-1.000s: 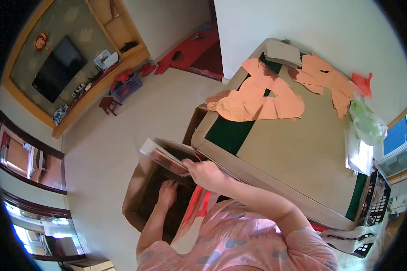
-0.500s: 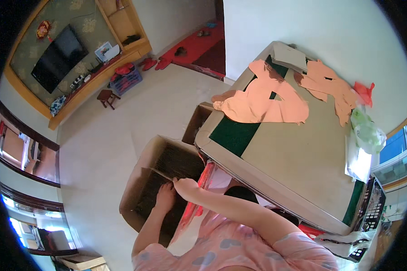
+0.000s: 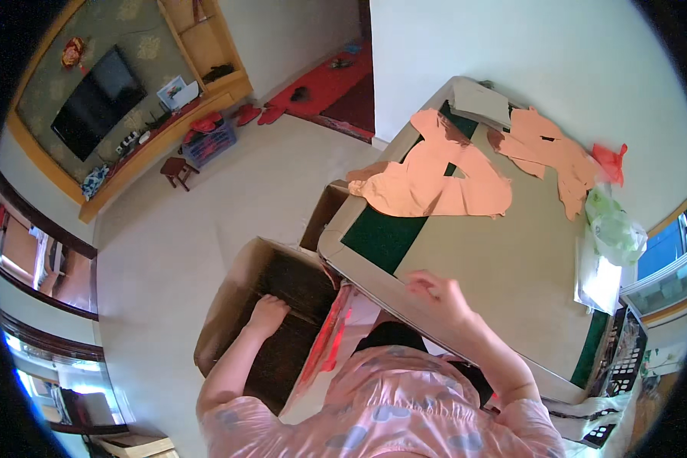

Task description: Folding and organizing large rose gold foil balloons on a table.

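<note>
My left hand (image 3: 269,315) is down inside an open cardboard box (image 3: 229,305) to the left of my lap. Its fingers curl closed beside a thin edge that crosses the dark brown interior; what they grip, if anything, is hidden. My right hand (image 3: 439,298) hovers over the near edge of the table (image 3: 504,282), fingers loosely bent and apart, with nothing visible in them. Farther back on the tabletop lies a large shiny orange-pink cut sheet (image 3: 443,179), creased and irregular. A second such piece (image 3: 553,149) rests to its right.
Another cardboard box (image 3: 326,215) stands against the table's left side. Red plastic (image 3: 328,343) hangs between box and table. Along the table's right edge are a green plastic bag (image 3: 614,229), white papers (image 3: 597,282) and a black basket (image 3: 626,343). A small stool (image 3: 178,169) stands on the floor.
My right hand has left the box and swung right, over the table's edge. My left hand stays in the box, shifted slightly left, its fingers more curled.
</note>
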`<state>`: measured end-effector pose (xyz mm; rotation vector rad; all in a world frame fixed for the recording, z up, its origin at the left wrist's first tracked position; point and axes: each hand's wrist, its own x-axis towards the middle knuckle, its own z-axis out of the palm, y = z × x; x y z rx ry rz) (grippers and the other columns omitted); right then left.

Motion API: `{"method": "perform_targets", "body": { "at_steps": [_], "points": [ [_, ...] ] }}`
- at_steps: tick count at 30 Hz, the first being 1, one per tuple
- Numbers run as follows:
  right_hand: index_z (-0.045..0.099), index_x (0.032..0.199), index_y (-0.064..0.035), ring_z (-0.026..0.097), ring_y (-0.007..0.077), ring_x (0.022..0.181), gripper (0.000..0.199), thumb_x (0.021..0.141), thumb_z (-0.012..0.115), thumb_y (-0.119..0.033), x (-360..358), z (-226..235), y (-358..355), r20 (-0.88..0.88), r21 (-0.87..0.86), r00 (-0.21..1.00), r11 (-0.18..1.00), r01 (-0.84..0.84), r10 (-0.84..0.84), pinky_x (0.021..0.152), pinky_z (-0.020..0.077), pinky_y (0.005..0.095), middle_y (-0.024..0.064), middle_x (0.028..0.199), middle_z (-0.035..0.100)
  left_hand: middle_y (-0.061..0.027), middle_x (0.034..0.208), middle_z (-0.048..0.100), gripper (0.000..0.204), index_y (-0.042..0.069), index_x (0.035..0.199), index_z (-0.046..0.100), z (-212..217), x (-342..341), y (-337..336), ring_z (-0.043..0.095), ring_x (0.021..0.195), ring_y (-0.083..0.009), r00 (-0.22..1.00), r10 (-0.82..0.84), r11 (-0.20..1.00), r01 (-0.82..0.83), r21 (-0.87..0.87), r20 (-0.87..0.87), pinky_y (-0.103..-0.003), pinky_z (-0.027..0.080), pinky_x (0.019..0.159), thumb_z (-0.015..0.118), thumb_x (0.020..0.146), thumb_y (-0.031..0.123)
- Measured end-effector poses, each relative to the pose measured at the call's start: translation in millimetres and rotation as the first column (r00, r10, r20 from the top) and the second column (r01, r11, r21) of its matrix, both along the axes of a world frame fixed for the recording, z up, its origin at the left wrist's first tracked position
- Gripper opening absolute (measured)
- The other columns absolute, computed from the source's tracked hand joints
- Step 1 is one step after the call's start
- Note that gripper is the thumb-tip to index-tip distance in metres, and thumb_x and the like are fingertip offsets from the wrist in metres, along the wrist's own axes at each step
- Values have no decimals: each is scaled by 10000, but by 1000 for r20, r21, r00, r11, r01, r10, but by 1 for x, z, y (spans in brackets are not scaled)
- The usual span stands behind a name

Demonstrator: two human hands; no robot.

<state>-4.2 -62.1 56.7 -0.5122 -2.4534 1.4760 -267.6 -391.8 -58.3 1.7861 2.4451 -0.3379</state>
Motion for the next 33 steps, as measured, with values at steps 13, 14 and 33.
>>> {"method": "perform_targets", "body": {
  "at_steps": [13,14,33],
  "points": [
    [627,1089,1,651,135,896,214,906,516,5,96,-26,73,9,-22,971,971,237,-237,790,521,278,73,912,683,-167,825,696,204,83,751,732,-29,-11,31,695,776,-310,996,78,948,-63,-312,36,-433,552,687,539,809,118],
    [627,1089,1,651,135,896,214,906,516,5,98,-22,82,-10,-8,966,966,257,-257,790,521,278,73,912,683,-173,830,696,208,75,747,732,-31,-10,20,694,781,-318,984,172,960,-158,-229,44,-435,553,696,539,815,108],
    [642,915,-45,609,303,827,130,821,564,-2,142,-79,168,-357,314,662,583,749,-659,716,500,376,146,874,627,-195,1051,597,187,-4,990,581,48,157,513,549,1077,-326,905,-331,873,186,451,266,-414,461,927,470,903,120]
  ]
}}
